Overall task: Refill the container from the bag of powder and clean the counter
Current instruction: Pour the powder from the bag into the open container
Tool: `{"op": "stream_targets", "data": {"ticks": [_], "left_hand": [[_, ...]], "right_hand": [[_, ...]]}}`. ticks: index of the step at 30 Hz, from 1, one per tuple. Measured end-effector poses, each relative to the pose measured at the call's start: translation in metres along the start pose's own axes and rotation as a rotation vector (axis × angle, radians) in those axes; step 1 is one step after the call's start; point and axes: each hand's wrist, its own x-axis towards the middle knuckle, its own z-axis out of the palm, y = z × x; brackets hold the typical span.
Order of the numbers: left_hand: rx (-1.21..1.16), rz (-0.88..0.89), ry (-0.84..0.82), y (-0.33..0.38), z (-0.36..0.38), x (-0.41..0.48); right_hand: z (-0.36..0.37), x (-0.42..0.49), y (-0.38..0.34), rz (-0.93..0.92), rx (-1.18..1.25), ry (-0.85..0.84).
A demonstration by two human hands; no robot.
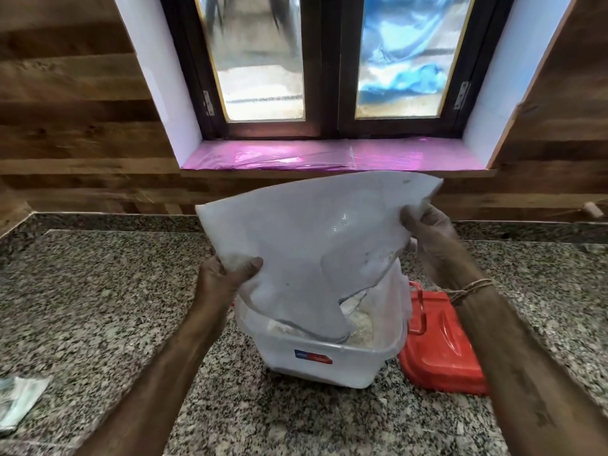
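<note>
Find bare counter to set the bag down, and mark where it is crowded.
Widest: the counter left of the container, between the back wall and the folded packet. Also the strip in front of the container, and beyond the lid on the right. Crowded: the middle, where left hand and right hand hold the bag over the container, lid beside it.

counts of things at one granite counter (98, 291) under one window (329, 60).
two hands, left hand (227, 278) and right hand (431, 238); one white bag (312, 245); one clear container (362, 360) with one label (313, 356); one red lid (441, 350); one folded sheet (19, 399) at the near left edge; two glass panes, left pane (260, 57) and right pane (414, 54); two metal hinges (208, 103); one pink sill (296, 156); one thread band (467, 288) on the right wrist.
</note>
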Motion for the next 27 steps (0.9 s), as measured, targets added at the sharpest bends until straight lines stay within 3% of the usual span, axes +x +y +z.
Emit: {"op": "stream_targets", "data": {"ticks": [4, 7, 10, 14, 18, 21, 23, 27], "left_hand": [[-0.089, 0.087, 0.069, 0.012, 0.01, 0.003], [0.035, 0.04, 0.007, 0.01, 0.007, 0.0], [0.189, -0.024, -0.075, -0.007, -0.005, -0.008], [-0.01, -0.005, 0.01, -0.008, 0.0, 0.004], [0.076, -0.041, -0.055, -0.011, 0.004, 0.01], [0.093, -0.054, -0.069, -0.018, -0.003, 0.006], [0.022, -0.045, -0.052, -0.017, -0.002, 0.012], [-0.032, -0.035, 0.001, -0.006, 0.014, 0.026]], "right_hand": [[-0.009, -0.014, 0.031, 0.166, -0.263, -0.086], [-0.012, -0.014, 0.038, 0.107, -0.273, 0.069], [-0.013, -0.008, 0.022, 0.032, -0.193, 0.048], [-0.019, -0.021, 0.032, 0.175, -0.36, -0.101], [-0.019, -0.014, 0.04, 0.065, -0.388, 0.123], [-0.019, -0.009, 0.026, 0.05, -0.297, 0.017], [-0.019, -0.017, 0.029, 0.103, -0.411, -0.087], [-0.018, -0.02, 0.042, 0.042, -0.588, 0.061]]}}
